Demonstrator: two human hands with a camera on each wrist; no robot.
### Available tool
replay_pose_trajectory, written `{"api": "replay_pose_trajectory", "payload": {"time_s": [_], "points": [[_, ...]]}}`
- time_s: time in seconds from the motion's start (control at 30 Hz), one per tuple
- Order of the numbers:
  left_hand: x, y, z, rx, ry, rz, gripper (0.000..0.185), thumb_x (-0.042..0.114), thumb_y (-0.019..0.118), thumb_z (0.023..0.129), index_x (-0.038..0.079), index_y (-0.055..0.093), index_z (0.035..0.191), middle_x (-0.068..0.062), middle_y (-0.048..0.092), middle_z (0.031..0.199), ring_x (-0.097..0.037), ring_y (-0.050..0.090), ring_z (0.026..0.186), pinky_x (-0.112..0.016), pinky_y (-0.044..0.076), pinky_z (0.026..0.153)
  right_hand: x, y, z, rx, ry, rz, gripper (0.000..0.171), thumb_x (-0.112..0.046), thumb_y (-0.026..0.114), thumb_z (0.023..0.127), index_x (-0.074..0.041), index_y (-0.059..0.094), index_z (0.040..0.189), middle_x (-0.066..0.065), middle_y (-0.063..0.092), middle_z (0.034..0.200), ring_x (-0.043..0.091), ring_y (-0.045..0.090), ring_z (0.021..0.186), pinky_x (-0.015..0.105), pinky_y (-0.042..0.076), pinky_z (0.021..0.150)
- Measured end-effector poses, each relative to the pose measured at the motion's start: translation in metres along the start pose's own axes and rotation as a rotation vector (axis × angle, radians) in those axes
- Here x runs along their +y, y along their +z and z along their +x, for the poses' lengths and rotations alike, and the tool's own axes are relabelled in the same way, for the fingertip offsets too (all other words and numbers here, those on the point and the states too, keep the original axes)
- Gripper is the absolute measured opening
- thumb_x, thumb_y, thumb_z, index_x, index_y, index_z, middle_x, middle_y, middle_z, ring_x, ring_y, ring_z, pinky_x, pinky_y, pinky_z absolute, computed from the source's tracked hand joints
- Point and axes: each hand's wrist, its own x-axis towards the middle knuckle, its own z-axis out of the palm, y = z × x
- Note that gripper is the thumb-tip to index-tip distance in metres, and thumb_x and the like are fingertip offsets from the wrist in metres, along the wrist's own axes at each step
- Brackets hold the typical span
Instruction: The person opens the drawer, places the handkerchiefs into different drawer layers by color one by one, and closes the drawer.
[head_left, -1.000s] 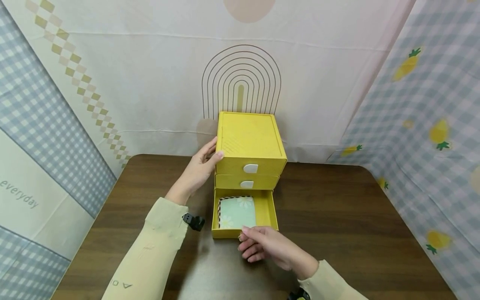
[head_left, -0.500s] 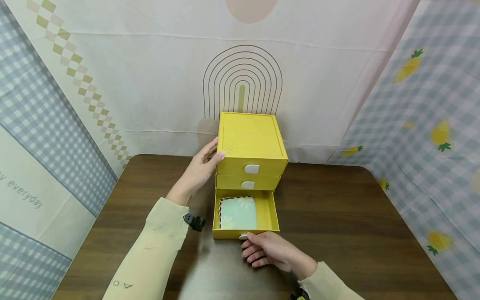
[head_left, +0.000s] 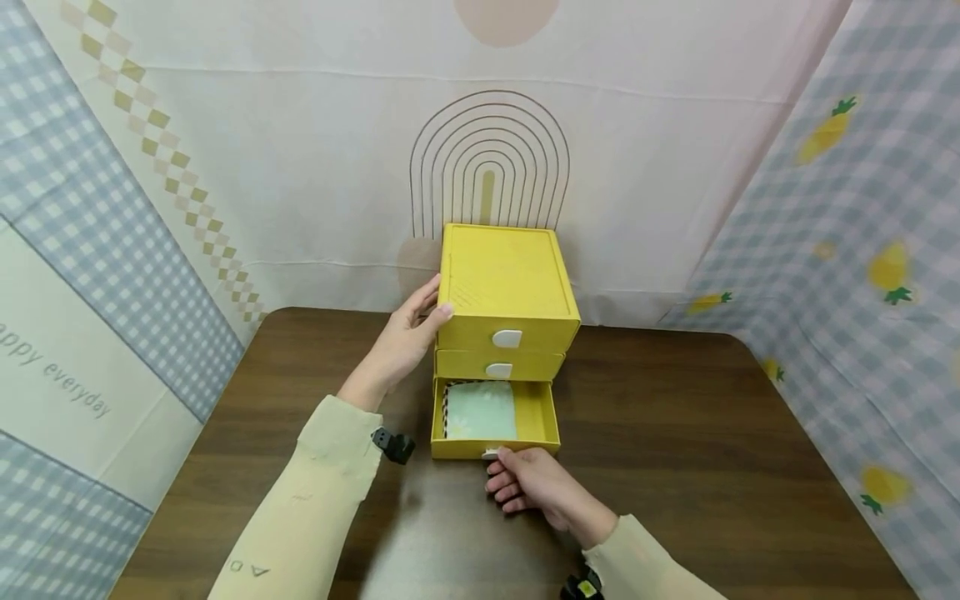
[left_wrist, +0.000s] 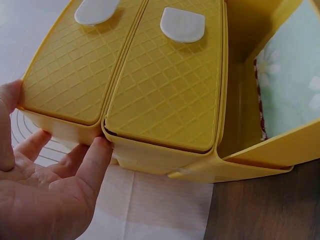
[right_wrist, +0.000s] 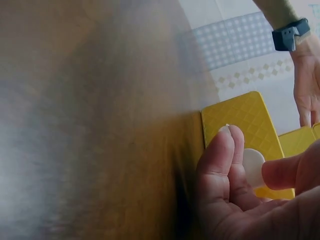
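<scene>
A yellow drawer cabinet (head_left: 506, 271) with white handles stands at the back of the table. My left hand (head_left: 405, 337) grips its upper left front corner, thumb on the edge and fingers against the side, as the left wrist view shows too. The bottom drawer (head_left: 536, 421) is pulled out, and a mint-green flowered cloth piece (head_left: 482, 412) with a dark checkered edge lies flat inside it. My right hand (head_left: 536, 487) pinches this drawer's white handle (right_wrist: 253, 167) between thumb and fingers. Above it, the top drawer (left_wrist: 75, 65) and middle drawer (left_wrist: 167, 90) are closed.
The dark wooden table (head_left: 675, 467) extends to both sides of the cabinet. A white printed cloth (head_left: 322, 183) hangs right behind it, and a checked cloth with fruit prints (head_left: 840, 250) hangs on the right. Small black cameras sit at both wrists.
The right hand has taken hold of the bottom drawer's handle, and the drawer has slid partly inward, with the cloth piece moving along. The left hand keeps its hold on the cabinet.
</scene>
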Motion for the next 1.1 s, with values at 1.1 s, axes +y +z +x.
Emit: {"api": "replay_pose_trajectory", "payload": {"time_s": [1.1], "points": [[-0.022,0.001,0.011,0.047,0.091,0.080,0.061,0.038,0.051,0.101,0.028,0.024,0.154,-0.006,0.034,0.152,-0.024,0.036,0.134,-0.042,0.032,0.109,-0.015,-0.007,0.040,0.137,-0.074,0.027,0.046,-0.035,0.046,0.103,0.008,0.063,0.108,0.009,0.068,0.084,0.016,0.063,0.067,0.033,0.057,0.062]]}}
